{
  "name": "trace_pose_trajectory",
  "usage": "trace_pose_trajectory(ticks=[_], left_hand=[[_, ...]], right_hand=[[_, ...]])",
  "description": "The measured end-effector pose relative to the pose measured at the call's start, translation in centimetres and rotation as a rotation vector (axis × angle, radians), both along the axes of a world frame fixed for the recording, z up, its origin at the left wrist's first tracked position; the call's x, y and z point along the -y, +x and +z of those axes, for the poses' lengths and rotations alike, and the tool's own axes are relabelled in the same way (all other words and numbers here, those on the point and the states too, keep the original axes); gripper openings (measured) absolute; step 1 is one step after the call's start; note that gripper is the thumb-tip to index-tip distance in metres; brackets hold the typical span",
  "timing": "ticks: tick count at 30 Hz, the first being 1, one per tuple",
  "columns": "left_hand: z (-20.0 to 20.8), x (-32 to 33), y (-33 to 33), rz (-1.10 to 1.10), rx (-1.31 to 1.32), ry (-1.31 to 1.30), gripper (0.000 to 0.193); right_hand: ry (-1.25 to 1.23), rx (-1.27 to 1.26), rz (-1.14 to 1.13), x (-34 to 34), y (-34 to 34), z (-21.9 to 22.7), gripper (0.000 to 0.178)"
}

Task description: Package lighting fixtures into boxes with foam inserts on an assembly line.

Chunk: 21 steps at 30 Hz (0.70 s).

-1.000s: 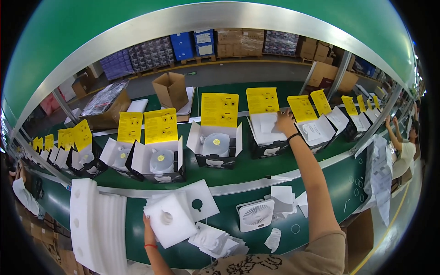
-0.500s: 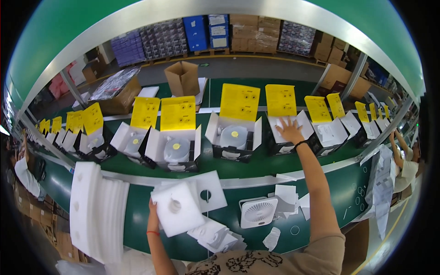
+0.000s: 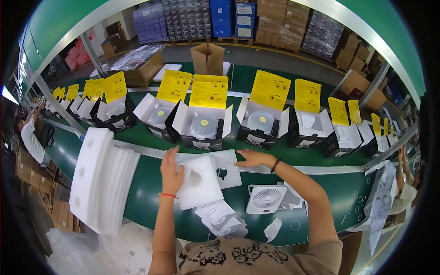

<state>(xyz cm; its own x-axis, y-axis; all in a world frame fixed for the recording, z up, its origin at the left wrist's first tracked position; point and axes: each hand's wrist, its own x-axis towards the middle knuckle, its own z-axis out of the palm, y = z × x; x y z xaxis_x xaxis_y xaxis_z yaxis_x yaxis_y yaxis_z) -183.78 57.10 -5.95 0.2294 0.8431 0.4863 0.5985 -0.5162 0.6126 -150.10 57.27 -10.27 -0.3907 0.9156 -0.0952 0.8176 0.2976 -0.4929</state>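
Two white foam sheets with cut-outs lie overlapping on the green bench. My left hand [image 3: 171,175] is at the left edge of the front foam sheet [image 3: 200,185], fingers stretched out and pointing away from me. At the upper right corner of the rear foam sheet [image 3: 230,161] is my right hand [image 3: 253,158], its fingers reaching left; whether it touches the sheet I cannot tell. Below the sheets lie several white printed leaflets [image 3: 222,219]. A white square fan [image 3: 266,200] with a round grille rests to their right, beside more white papers [image 3: 292,198].
Beyond the metal rail, open cartons [image 3: 205,126] with yellow lids line the belt, several holding round, wrapped white items. Thick foam pieces [image 3: 94,178] stand stacked at left. A crumpled white wrapper [image 3: 273,229] lies near me. Other people work at both far sides.
My right hand has come down from a carton on the belt to the rear foam sheet. My left hand has moved up along the front sheet's edge. The whole view has shifted.
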Motion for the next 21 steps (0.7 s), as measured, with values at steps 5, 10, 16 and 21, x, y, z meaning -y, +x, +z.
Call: trace_pose_trajectory(ticks=[5, 10, 16, 21], left_hand=[[-1.4, -0.5, 4.2, 0.062, -0.295, -0.023, 0.042], [-2.3, -0.5, 3.8, 0.146, -0.419, -0.06, 0.042], [-2.2, -1.4, 2.3, 0.117, -0.372, -0.138, 0.041], [-1.9, -1.5, 1.1, 0.16, -0.378, -0.16, 0.04]], right_hand=[[-0.031, 0.237, 0.046, -4.1, -3.8, -3.2, 0.086], [-0.327, 0.034, -0.195, -4.9, -7.5, 3.9, 0.075], [0.08, -0.012, -0.111, -0.8, -8.4, 13.5, 0.041], [0.544, -0.211, -0.506, -1.0, -1.8, 21.6, 0.03]])
